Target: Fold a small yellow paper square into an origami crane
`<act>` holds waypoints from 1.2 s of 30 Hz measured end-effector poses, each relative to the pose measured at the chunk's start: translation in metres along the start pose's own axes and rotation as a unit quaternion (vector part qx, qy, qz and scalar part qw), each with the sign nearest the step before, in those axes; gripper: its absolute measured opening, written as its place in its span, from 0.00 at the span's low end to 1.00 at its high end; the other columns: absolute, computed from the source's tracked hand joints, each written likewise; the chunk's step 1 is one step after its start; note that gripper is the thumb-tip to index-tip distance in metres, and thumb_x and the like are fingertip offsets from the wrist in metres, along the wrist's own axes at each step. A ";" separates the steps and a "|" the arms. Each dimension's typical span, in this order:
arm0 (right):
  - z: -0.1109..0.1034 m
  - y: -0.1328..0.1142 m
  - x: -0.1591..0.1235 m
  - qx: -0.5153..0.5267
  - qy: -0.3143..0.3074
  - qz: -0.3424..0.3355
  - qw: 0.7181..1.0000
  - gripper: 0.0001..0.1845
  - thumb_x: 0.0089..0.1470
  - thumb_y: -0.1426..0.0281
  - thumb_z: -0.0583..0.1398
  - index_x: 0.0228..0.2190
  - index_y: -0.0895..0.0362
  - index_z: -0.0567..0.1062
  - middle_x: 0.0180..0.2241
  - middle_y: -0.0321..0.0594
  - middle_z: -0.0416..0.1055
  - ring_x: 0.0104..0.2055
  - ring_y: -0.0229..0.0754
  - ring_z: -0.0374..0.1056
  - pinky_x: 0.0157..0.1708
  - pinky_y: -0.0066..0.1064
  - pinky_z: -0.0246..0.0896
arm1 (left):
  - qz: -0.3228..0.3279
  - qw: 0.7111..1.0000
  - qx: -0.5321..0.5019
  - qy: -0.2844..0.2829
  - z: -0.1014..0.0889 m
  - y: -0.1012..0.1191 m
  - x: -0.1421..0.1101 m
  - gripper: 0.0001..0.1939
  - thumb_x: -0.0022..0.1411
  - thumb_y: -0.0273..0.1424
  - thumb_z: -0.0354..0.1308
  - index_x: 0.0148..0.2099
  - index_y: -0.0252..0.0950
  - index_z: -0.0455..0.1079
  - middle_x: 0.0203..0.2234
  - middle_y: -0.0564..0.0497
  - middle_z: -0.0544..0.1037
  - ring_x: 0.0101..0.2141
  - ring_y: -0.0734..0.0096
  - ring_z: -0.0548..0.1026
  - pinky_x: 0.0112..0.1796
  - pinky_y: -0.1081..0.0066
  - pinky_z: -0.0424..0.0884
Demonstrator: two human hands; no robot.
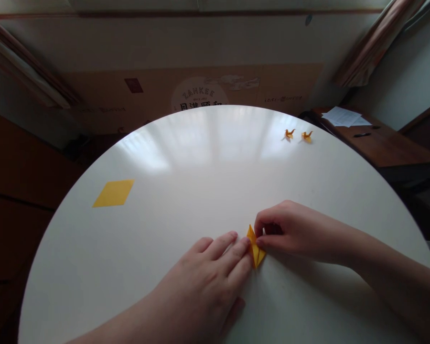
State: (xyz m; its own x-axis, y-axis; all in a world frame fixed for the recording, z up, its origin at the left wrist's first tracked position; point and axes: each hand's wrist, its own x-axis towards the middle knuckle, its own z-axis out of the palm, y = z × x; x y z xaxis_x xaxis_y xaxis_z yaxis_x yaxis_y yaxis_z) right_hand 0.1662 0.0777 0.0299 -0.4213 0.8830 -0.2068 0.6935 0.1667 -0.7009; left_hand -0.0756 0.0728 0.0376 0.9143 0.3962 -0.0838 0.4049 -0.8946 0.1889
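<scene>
Resting the left hand (215, 274) nearly flat on the white worktop (165, 205), with fingers slightly spread, touching the left side of a small yellow folded paper (255, 254) and wrapped around nothing. Seemingly pinching the right edge of the same paper with the right hand (290, 230), with thumb and forefinger drawn close together. Lying between both hands, toward the near side of the worktop, with one point aimed away and another back. Likely very light and thin, stiffer along layered creases than across single flaps, not very slippery, but easy to crush or tear. Best taken softly by the folded edges, between thumb and fingertip. Showing also a flat yellow sheet (113, 193) farther left, and two small bird-shaped paper pieces (289, 134) (306, 137) near the far right rim. As for containers, none to be seen.
</scene>
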 end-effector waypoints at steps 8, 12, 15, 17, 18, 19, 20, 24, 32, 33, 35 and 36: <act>0.002 0.000 -0.002 0.001 0.001 -0.031 1.000 0.05 0.55 0.73 0.62 0.31 0.54 0.80 0.29 0.32 0.77 0.29 0.35 0.70 0.29 0.24 0.60 | 0.000 0.999 -0.045 -0.017 -0.006 -0.002 0.004 0.25 0.68 0.33 0.52 0.65 0.39 0.62 0.64 0.50 0.66 0.61 0.53 0.65 0.56 0.56 0.65; 0.002 0.001 -0.002 -0.004 -0.002 -0.067 0.998 0.08 0.56 0.75 0.62 0.32 0.54 0.82 0.30 0.34 0.79 0.32 0.35 0.72 0.33 0.24 0.62 | 0.000 0.998 -0.052 -0.028 -0.005 -0.003 0.003 0.26 0.68 0.33 0.52 0.67 0.37 0.60 0.65 0.49 0.65 0.62 0.53 0.65 0.57 0.56 0.64; 0.002 0.001 -0.002 -0.005 -0.002 -0.082 0.997 0.08 0.55 0.77 0.63 0.32 0.55 0.82 0.30 0.34 0.79 0.31 0.35 0.72 0.33 0.23 0.61 | 0.000 0.999 -0.049 -0.020 -0.004 -0.004 0.002 0.27 0.67 0.33 0.53 0.67 0.37 0.60 0.63 0.48 0.67 0.61 0.53 0.65 0.56 0.56 0.65; 0.002 0.002 -0.002 -0.007 -0.003 -0.086 0.996 0.08 0.54 0.77 0.63 0.32 0.55 0.83 0.29 0.34 0.79 0.31 0.34 0.72 0.32 0.22 0.61 | 0.000 0.999 -0.040 -0.010 -0.004 -0.004 0.001 0.27 0.68 0.34 0.52 0.67 0.38 0.60 0.63 0.48 0.67 0.61 0.53 0.66 0.55 0.55 0.66; 0.002 0.002 -0.002 -0.007 -0.004 -0.086 0.996 0.09 0.54 0.78 0.63 0.32 0.55 0.83 0.29 0.33 0.78 0.31 0.34 0.72 0.32 0.22 0.61 | 0.002 0.999 -0.033 -0.007 -0.003 -0.004 0.000 0.26 0.69 0.34 0.52 0.67 0.38 0.59 0.64 0.48 0.67 0.61 0.52 0.66 0.55 0.55 0.66; 0.002 0.002 -0.002 -0.007 -0.005 -0.086 0.996 0.09 0.54 0.78 0.63 0.32 0.55 0.83 0.29 0.33 0.78 0.31 0.34 0.72 0.32 0.22 0.61 | 0.005 1.000 -0.025 -0.006 -0.003 -0.004 0.000 0.26 0.70 0.34 0.51 0.68 0.38 0.59 0.64 0.48 0.66 0.61 0.52 0.66 0.55 0.55 0.66; 0.002 0.003 -0.002 -0.006 -0.007 -0.086 0.996 0.09 0.54 0.78 0.63 0.32 0.54 0.83 0.30 0.33 0.79 0.31 0.34 0.72 0.33 0.22 0.61 | 0.008 1.000 -0.016 -0.007 -0.003 -0.003 0.000 0.25 0.70 0.35 0.49 0.68 0.38 0.59 0.64 0.49 0.66 0.61 0.52 0.66 0.54 0.55 0.66; 0.002 0.003 -0.002 -0.004 -0.009 -0.086 0.996 0.10 0.54 0.78 0.63 0.33 0.54 0.83 0.30 0.33 0.79 0.32 0.34 0.72 0.33 0.22 0.61 | 0.019 1.000 0.014 -0.002 -0.001 -0.003 0.000 0.24 0.72 0.34 0.46 0.67 0.37 0.60 0.64 0.49 0.66 0.60 0.53 0.66 0.53 0.55 0.67; 0.002 0.002 0.002 0.003 -0.001 -0.091 0.996 0.09 0.54 0.78 0.63 0.32 0.55 0.83 0.30 0.34 0.79 0.31 0.35 0.73 0.33 0.22 0.62 | 0.021 0.999 0.043 0.026 0.002 0.000 0.000 0.23 0.71 0.37 0.51 0.63 0.36 0.65 0.59 0.45 0.72 0.56 0.55 0.70 0.51 0.59 0.67; 0.002 0.001 0.001 0.002 -0.002 -0.092 0.996 0.09 0.54 0.78 0.62 0.32 0.55 0.83 0.30 0.34 0.79 0.31 0.35 0.73 0.33 0.22 0.62 | 0.020 0.999 0.040 0.025 0.002 0.001 0.000 0.23 0.71 0.37 0.51 0.63 0.36 0.65 0.59 0.44 0.71 0.56 0.54 0.69 0.52 0.58 0.67; 0.000 0.000 -0.001 -0.007 -0.005 -0.097 0.995 0.09 0.55 0.78 0.62 0.32 0.55 0.83 0.30 0.35 0.79 0.31 0.36 0.73 0.33 0.23 0.62 | 0.018 0.999 0.030 0.016 0.000 0.002 0.000 0.23 0.71 0.37 0.51 0.64 0.36 0.65 0.61 0.43 0.70 0.58 0.52 0.67 0.52 0.58 0.66; -0.001 -0.001 -0.002 -0.018 -0.007 -0.099 0.995 0.10 0.55 0.78 0.62 0.33 0.55 0.83 0.30 0.35 0.79 0.31 0.36 0.73 0.33 0.23 0.62 | 0.016 1.000 0.022 0.011 -0.001 0.002 0.001 0.23 0.71 0.37 0.51 0.64 0.36 0.65 0.62 0.43 0.69 0.58 0.51 0.67 0.53 0.57 0.66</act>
State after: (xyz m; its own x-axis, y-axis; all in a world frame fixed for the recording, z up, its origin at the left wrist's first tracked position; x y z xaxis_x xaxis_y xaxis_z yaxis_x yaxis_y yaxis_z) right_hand 0.1670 0.0759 0.0313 -0.5593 0.8254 -0.0764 0.6171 0.3530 -0.7033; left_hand -0.0742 0.0714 0.0391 0.9266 0.3717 -0.0574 0.3761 -0.9149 0.1470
